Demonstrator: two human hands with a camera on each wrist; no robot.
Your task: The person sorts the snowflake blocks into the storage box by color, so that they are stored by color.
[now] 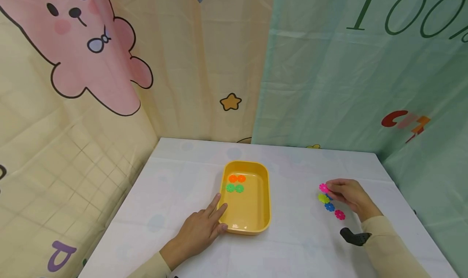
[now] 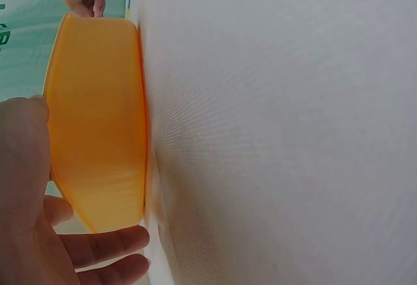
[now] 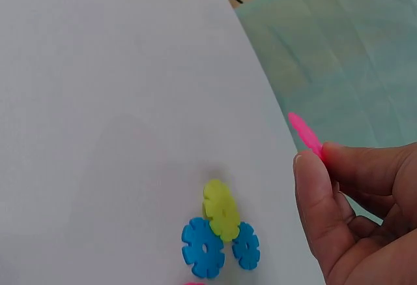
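Note:
A pink notched plastic disc (image 3: 305, 134) is pinched between the thumb and forefinger of my right hand (image 1: 349, 194), held above the table at the right. Under that hand lie a yellow-green disc (image 3: 221, 210), two blue discs (image 3: 203, 248) and another pink disc (image 1: 339, 215). My left hand (image 1: 202, 227) rests at the near left side of a yellow tray (image 1: 264, 196), its fingers extended and touching the rim. Inside the tray, two orange discs (image 1: 232, 179) lie side by side, with two green discs (image 1: 235, 187) just below them.
The white-covered table (image 1: 296, 245) carries the tray near its middle. A black strap-like piece (image 1: 354, 237) sticks out at the right wrist. Printed curtains (image 1: 204, 66) hang along the table's back and sides.

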